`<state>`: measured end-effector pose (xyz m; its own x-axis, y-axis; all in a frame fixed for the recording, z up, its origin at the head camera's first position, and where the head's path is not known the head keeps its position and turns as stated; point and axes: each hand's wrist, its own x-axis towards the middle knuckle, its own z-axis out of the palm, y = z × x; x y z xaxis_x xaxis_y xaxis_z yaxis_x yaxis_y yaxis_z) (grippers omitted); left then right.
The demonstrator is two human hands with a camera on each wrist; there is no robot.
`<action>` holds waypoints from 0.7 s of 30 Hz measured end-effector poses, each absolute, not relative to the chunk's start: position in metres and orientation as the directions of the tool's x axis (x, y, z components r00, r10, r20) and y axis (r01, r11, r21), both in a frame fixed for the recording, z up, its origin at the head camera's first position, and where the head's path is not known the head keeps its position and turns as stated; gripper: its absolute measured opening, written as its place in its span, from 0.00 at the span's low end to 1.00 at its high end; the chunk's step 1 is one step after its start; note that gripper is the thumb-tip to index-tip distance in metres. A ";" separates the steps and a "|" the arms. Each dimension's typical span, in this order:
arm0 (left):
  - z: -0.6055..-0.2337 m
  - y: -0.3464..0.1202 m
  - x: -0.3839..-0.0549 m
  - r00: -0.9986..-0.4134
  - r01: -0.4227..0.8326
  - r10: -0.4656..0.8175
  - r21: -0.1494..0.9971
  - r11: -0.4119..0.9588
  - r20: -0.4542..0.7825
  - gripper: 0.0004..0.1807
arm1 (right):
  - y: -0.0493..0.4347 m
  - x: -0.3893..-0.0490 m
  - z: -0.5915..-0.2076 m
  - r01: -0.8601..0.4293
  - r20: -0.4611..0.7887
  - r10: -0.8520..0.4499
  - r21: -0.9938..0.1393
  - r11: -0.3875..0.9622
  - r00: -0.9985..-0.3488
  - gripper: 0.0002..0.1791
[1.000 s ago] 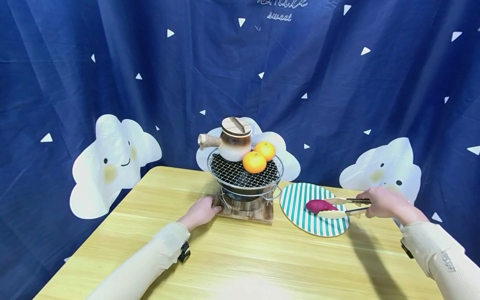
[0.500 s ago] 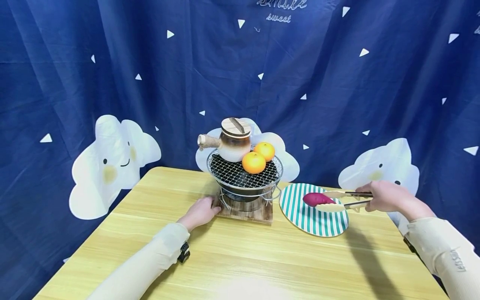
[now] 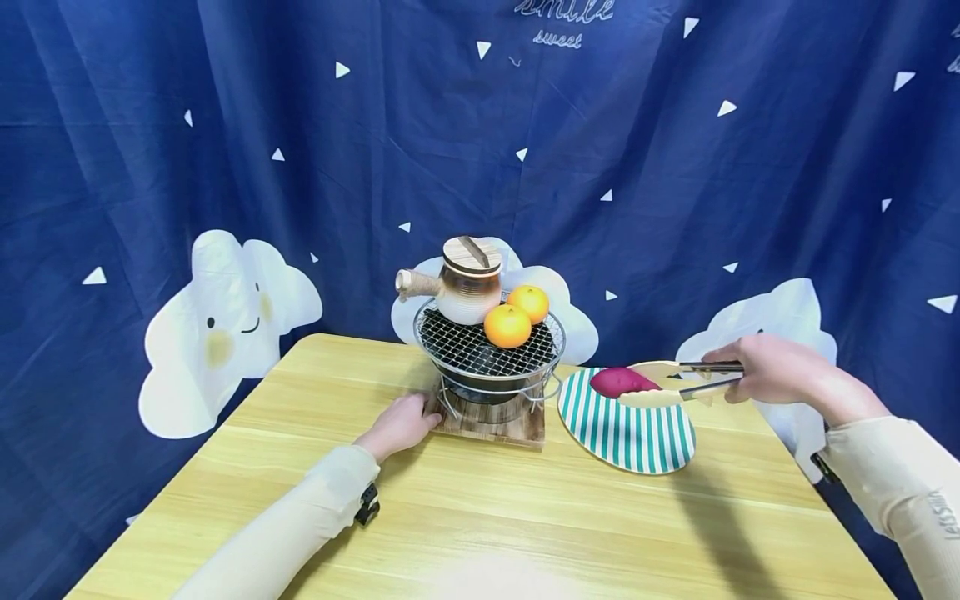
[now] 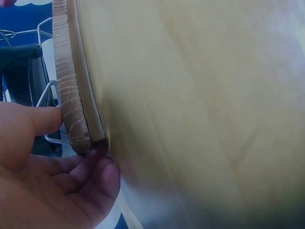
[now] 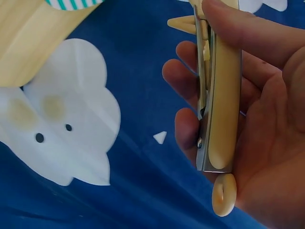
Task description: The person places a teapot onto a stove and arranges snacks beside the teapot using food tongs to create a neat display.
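Note:
My right hand (image 3: 787, 379) grips cream-and-metal kitchen tongs (image 3: 651, 399), its fingers wrapped round the handles (image 5: 225, 105) in the right wrist view. Between the tong tips is a purple sweet potato (image 3: 619, 382), held above a round green-and-white striped mat (image 3: 637, 446). A shadow falls on the mat below it. At the other side, my left hand (image 3: 402, 425) holds the near left corner of a brown wooden board (image 3: 491, 427). In the left wrist view the thumb lies on the board's edge (image 4: 69, 90) and the curled fingers reach under its corner.
On the board stands a small round stove with a wire grill (image 3: 457, 346). A lidded clay pot (image 3: 471, 296) with a rope-wrapped handle and two oranges (image 3: 507, 326) sit on the grill. A blue curtain (image 3: 360, 167) hangs behind the wooden table (image 3: 465, 517).
My right hand has raised the tongs and sweet potato off the striped mat, with the sweet potato shifting slightly left. The left hand has stayed at the board's corner.

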<state>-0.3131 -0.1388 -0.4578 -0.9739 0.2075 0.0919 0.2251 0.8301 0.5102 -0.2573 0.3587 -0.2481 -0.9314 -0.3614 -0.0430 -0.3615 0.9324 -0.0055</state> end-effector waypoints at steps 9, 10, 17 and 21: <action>-0.458 -0.139 -0.313 -0.975 0.222 0.203 0.512 0.830 0.093 0.08 | 0.341 -0.250 -0.222 -0.364 -0.060 -0.364 -0.018 0.931 -0.929 0.31; -0.457 -0.139 -0.313 -0.974 0.223 0.204 0.513 0.829 0.094 0.08 | 0.340 -0.249 -0.219 -0.371 -0.061 -0.371 -0.021 0.928 -0.926 0.30; -0.456 -0.138 -0.311 -0.974 0.223 0.203 0.519 0.825 0.096 0.09 | 0.325 -0.245 -0.202 -0.386 -0.088 -0.389 -0.052 0.921 -0.917 0.29; -0.455 -0.139 -0.310 -0.974 0.227 0.205 0.520 0.823 0.099 0.10 | 0.316 -0.242 -0.192 -0.389 -0.104 -0.392 -0.049 0.920 -0.914 0.31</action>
<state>-0.3097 -0.1388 -0.4555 -0.9736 0.2055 0.0990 0.2267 0.8233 0.5203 -0.2423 0.3162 -0.1921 -0.9142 -0.3918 -0.1036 -0.3888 0.9200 -0.0485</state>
